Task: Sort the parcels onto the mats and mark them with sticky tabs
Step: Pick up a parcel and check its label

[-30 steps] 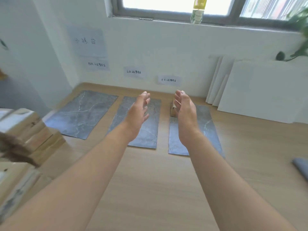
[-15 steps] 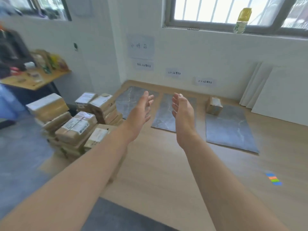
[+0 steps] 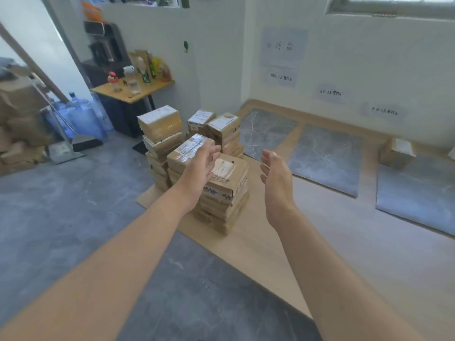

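Grey flooring meets pale wood where we see stacked parcels (image 3: 197,158), our left hand (image 3: 200,166) over them with fingers (image 3: 213,149) spread, our right hand (image 3: 275,178) beside them empty and splayed, three mats (image 3: 325,158) beyond with one parcel (image 3: 396,152) on the farthest.

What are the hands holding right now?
Left hand: open, holding nothing, in front of the parcels.
Right hand: open, holding nothing.
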`<state>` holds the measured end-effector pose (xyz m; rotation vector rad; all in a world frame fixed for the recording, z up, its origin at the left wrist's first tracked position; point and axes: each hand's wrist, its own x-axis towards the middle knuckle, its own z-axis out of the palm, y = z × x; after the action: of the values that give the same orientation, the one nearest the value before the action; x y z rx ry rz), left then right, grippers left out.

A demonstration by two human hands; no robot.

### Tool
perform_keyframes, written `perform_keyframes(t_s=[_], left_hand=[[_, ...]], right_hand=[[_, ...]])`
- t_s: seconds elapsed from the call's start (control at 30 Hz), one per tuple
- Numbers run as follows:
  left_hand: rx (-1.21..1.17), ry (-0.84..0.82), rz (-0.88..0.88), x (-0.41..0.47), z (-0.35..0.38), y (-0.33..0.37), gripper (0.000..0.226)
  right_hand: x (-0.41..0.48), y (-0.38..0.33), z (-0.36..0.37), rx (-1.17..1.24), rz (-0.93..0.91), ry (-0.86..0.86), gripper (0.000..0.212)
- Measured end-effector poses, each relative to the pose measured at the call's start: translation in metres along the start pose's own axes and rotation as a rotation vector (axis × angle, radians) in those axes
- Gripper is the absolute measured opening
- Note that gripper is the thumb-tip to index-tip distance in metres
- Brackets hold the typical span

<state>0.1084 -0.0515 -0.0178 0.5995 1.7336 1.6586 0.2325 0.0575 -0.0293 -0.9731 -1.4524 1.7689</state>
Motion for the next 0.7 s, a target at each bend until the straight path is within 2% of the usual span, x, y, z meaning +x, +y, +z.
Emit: perform_keyframes(t_s=[0.3, 0.47, 0.57, 0.7], left_hand=[[0.053, -0.108, -0.098, 0.062, -0.073, -0.041, 0.055], [0.093, -0.181, -0.174, 0.091, -0.089, -0.063, 0.056], [0.111, -0.234, -0.205, 0.104, -0.086, -0.075, 0.053], [0.092, -0.230, -0.253, 0.114, -0.079, -0.088, 0.038]], right_hand=[[0.021, 0.041, 0.072, -0.035, 0.101, 0.134, 0.034], [0.036, 0.066, 0.089, -0.097, 0.217, 0.191, 0.021], [0.048, 0.080, 0.095, -0.114, 0.273, 0.222, 0.032], [0.058, 0.089, 0.096, -0.091, 0.363, 0.232, 0.039]])
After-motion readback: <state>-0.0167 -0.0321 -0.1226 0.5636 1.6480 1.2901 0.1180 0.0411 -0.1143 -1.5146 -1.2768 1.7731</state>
